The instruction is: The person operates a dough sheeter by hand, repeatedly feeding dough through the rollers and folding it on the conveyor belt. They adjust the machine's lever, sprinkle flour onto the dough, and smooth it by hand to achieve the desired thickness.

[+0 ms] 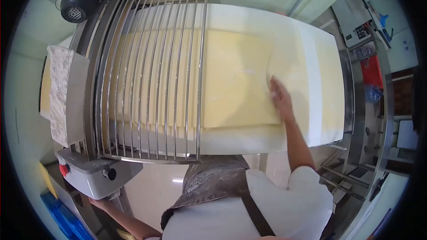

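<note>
A wide, flat yellow dough sheet [235,80] lies on the machine's pale belt [315,80], its left part beneath a guard of metal bars [155,75]. My right hand [281,98] is at the sheet's right edge, its fingers stretched out and holding nothing that I can see. At the lower left, my left hand [94,202] is beside the underside of the grey control housing [95,180], its fingers mostly hidden there.
A red button [64,169] and a black knob [109,173] sit on the housing. Above it stands a flour-dusted white box [62,95]. A black motor [80,2] is at the top left. Metal shelving [386,106] with a red item [372,72] stands at the right.
</note>
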### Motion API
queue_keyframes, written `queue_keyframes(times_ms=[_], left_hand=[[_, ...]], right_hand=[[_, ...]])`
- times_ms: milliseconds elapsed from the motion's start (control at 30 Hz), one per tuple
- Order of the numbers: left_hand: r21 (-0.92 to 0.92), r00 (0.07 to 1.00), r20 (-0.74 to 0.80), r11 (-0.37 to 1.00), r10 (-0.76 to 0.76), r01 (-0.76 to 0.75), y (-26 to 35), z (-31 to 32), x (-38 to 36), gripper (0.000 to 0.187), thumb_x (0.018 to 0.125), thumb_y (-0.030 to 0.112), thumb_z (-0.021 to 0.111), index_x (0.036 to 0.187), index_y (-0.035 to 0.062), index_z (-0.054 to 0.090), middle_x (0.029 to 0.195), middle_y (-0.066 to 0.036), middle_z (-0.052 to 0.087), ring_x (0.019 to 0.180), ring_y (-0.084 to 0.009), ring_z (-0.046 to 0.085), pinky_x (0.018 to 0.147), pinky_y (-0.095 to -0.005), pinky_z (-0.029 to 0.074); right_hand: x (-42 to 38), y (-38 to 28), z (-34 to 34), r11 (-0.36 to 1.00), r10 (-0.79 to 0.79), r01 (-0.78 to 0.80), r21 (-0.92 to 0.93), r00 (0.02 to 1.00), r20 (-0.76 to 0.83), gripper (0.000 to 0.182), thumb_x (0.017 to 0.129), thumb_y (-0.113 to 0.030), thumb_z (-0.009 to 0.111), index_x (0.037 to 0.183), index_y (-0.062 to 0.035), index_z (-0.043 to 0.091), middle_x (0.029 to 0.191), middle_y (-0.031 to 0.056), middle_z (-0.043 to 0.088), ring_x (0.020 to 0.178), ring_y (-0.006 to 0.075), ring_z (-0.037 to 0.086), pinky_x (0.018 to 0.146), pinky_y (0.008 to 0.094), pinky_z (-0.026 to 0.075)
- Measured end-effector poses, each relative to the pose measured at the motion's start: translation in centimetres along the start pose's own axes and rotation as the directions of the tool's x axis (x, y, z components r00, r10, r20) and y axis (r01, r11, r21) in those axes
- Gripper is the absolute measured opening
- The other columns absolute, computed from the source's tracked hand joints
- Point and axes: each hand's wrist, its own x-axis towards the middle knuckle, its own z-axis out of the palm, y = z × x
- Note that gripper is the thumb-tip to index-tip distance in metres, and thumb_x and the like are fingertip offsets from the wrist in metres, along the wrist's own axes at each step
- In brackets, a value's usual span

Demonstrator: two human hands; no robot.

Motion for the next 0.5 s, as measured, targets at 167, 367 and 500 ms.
queue_keyframes(times_ms=[167,367,500], left_hand=[[-0.024,0.993,0.040,0.993,-0.114,0.115,-2.3,-1.2,0.9,0.061,0.089,0.043,0.049,0.117,-0.0106,0.055,0.113,-0.020,0.059,0.099,-0.0268,0.060,0.083,-0.0407,0.050],[-0.241,0.935,-0.076,0.916,-0.347,0.320,-1.1,-0.5,-0.1,0.036,0.092,0.025,0.047,0.106,-0.0056,0.060,0.097,-0.011,0.063,0.084,-0.0190,0.060,0.075,-0.0342,0.049],[-0.259,0.946,-0.145,0.934,-0.291,0.247,-4.1,-0.8,0.4,0.032,0.095,0.023,0.047,0.096,-0.0050,0.062,0.087,-0.007,0.063,0.076,-0.0133,0.058,0.071,-0.0288,0.047]], right_hand=[[-4.7,-2.0,8.7,0.986,0.138,-0.135,-0.097,0.990,0.034,0.065,0.081,0.013,0.041,0.143,0.0045,0.028,0.151,0.0153,0.028,0.141,0.0218,0.024,0.116,0.0323,0.017],[-0.1,-5.5,13.6,0.609,-0.178,0.573,-0.549,0.773,0.609,0.054,0.089,-0.016,0.051,0.140,-0.0045,0.038,0.150,0.0170,0.030,0.139,0.0333,0.026,0.115,0.0440,0.018],[8.4,-4.3,18.2,0.247,-0.129,0.921,-0.302,0.340,0.931,0.058,0.088,-0.028,0.052,0.138,-0.0016,0.039,0.142,0.0198,0.040,0.133,0.0338,0.036,0.114,0.0468,0.019]])
